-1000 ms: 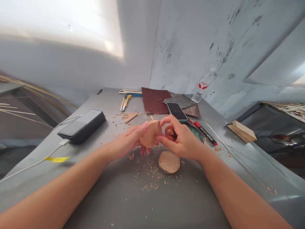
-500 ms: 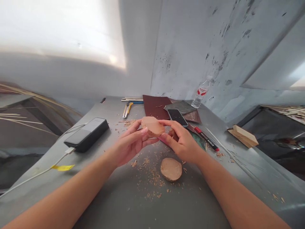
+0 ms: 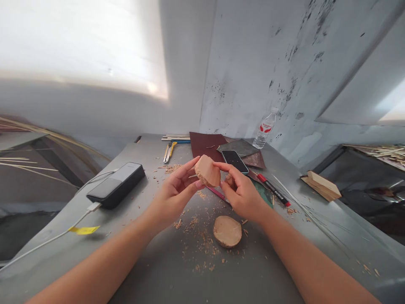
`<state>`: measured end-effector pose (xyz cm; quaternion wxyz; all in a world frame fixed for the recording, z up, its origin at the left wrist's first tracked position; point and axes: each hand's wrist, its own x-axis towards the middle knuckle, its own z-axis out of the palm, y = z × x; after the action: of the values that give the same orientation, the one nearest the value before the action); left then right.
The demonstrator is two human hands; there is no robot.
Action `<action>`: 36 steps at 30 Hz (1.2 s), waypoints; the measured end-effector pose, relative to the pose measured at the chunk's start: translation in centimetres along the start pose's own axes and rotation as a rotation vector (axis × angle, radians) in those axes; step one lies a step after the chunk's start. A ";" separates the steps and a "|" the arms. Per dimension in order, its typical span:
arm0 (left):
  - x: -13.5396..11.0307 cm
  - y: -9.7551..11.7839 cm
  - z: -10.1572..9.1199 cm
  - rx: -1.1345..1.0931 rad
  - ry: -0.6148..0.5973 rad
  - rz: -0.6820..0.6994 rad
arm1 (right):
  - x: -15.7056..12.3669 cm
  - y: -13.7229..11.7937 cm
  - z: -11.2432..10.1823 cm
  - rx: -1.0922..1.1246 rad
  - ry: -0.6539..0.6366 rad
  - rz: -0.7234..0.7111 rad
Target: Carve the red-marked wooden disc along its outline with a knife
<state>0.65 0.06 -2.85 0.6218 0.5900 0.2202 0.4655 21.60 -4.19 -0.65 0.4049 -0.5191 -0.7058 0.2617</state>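
Note:
Between my two hands a pale wood slice [image 3: 208, 170] with a rough edge is held tilted above the table. My left hand [image 3: 177, 191] grips its left edge, thumb in front and fingers behind. On the other side, my right hand [image 3: 242, 190] pinches the right edge between thumb and fingers. A second, rounder wood slice [image 3: 227, 231] lies flat on the grey table [image 3: 202, 278] below my hands, with wood shavings [image 3: 202, 238] scattered around it. Part of a brown object shows behind my right fingers, too hidden to name.
A power bank [image 3: 116, 184] with a white cable lies left. Toward the back are a yellow utility knife [image 3: 170, 152], brown sandpaper [image 3: 204, 145], a phone [image 3: 235, 161] and a water bottle [image 3: 264, 130]. A red-and-black marker [image 3: 274, 190], thin wires [image 3: 303, 204] and a wood block [image 3: 322, 185] lie right.
The held wood slice has been turned and tilted more upright, its face now angled to the right. My left hand has shifted slightly in its grip. The view has tipped up a little.

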 end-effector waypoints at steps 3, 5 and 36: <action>-0.2 0.2 0.4 0.002 -0.031 0.033 | -0.2 -0.2 0.2 0.038 -0.036 -0.004; -0.3 0.2 0.6 0.000 -0.081 0.013 | -0.3 -0.4 0.4 0.033 -0.075 -0.021; -0.6 -1.0 -0.8 0.463 0.088 0.144 | 0.7 4.5 -6.8 -0.793 -0.060 0.533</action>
<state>0.06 0.14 -4.10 0.4253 0.7100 0.3054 0.4710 29.59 -2.43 -0.39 0.0738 -0.7887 -0.6049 0.0818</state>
